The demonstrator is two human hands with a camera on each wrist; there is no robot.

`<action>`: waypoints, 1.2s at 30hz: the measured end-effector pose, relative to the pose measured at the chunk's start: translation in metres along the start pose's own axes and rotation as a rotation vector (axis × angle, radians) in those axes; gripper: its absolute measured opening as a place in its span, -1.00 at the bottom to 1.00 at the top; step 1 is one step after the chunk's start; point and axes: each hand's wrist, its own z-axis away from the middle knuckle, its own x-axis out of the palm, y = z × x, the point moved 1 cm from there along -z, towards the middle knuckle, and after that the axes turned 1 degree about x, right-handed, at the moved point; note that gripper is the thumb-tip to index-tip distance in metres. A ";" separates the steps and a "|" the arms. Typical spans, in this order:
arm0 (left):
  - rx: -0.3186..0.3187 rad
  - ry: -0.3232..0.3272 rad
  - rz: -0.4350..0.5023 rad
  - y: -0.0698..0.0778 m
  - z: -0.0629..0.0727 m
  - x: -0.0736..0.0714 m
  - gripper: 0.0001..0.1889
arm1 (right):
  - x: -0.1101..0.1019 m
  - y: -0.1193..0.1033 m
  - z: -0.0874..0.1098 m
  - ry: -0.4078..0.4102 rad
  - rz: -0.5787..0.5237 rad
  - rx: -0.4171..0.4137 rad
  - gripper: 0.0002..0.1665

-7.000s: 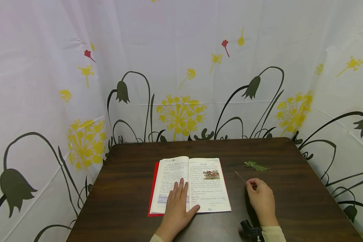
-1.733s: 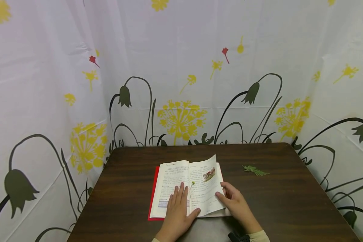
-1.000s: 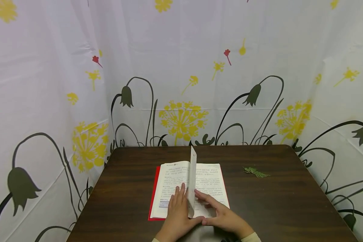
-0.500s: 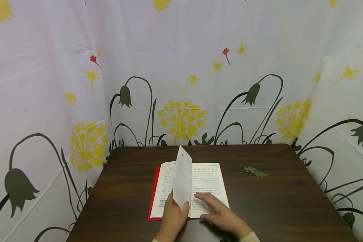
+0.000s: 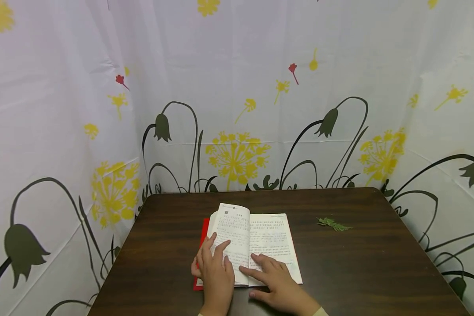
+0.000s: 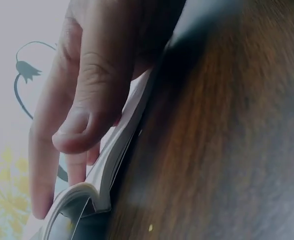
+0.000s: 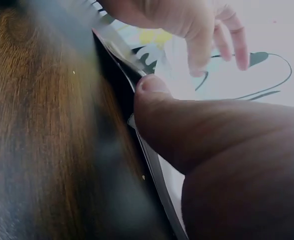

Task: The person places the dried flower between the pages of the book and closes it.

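An open book (image 5: 274, 237) with printed pages and a red cover lies on the dark wooden table. My left hand (image 5: 217, 272) rests on its left page (image 5: 233, 221), fingers loosely spread, some at the outer edge. In the left wrist view, the left thumb (image 6: 92, 100) hangs above the book's lower edge while fingertips touch the page. My right hand (image 5: 276, 283) lies over the lower right page, fingers extended toward the gutter. Its thumb (image 7: 154, 92) is at the book's bottom edge in the right wrist view. Neither hand holds anything.
A green fern-like leaf (image 5: 333, 224) lies on the table (image 5: 371, 254) to the right of the book. Behind the table's far edge hangs a white curtain (image 5: 221, 79) printed with flowers.
Earlier my right hand pinched a thin stem; later a small green-tipped stem lay near the gutter. A page was lifted and turned leftward, and that stem is now out of sight.
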 end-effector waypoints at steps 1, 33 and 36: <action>0.038 0.025 0.002 0.001 0.001 -0.001 -0.52 | 0.000 -0.001 0.000 -0.004 0.005 0.002 -0.24; -0.024 -0.670 -0.002 -0.003 0.012 0.013 -0.44 | -0.006 0.010 0.000 0.052 -0.120 -0.010 -0.41; 0.001 -0.668 -0.026 -0.005 0.013 0.014 -0.37 | -0.006 0.011 -0.001 0.105 -0.175 -0.027 -0.53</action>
